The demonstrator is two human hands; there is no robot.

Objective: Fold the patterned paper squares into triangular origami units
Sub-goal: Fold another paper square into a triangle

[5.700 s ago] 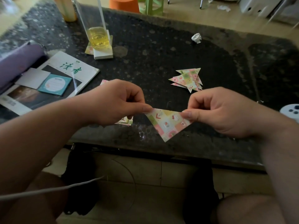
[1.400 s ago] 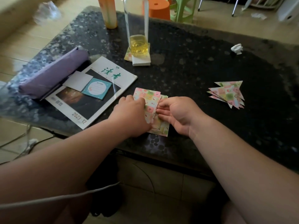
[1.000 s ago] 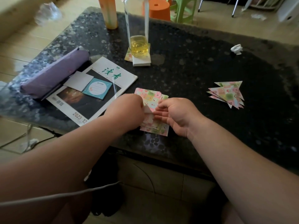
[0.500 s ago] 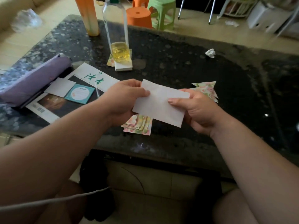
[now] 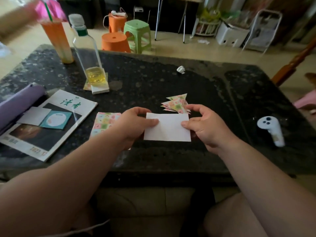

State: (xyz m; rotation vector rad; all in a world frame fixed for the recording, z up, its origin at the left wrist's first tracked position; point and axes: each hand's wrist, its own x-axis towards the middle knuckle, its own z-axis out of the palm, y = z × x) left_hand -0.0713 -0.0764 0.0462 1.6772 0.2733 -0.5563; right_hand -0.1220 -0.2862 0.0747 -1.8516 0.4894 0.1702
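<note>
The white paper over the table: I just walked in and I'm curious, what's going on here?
A person is folding origami. The left hand and right hand pinch a white rectangle of paper by its short ends, thumbs on top. A stack of patterned squares lies on the dark table by the left hand; finished triangular units lie just beyond the paper.

1. My left hand (image 5: 135, 123) pinches the left edge of a paper rectangle (image 5: 168, 130) (plain white side up), thumb on top.
2. My right hand (image 5: 206, 127) pinches its right edge the same way.
3. The stack of patterned squares (image 5: 105, 121) lies on the dark table (image 5: 153, 79), just left of my left hand.
4. The triangular units (image 5: 177, 104) sit heaped just beyond the paper rectangle — points fanned out.
</note>
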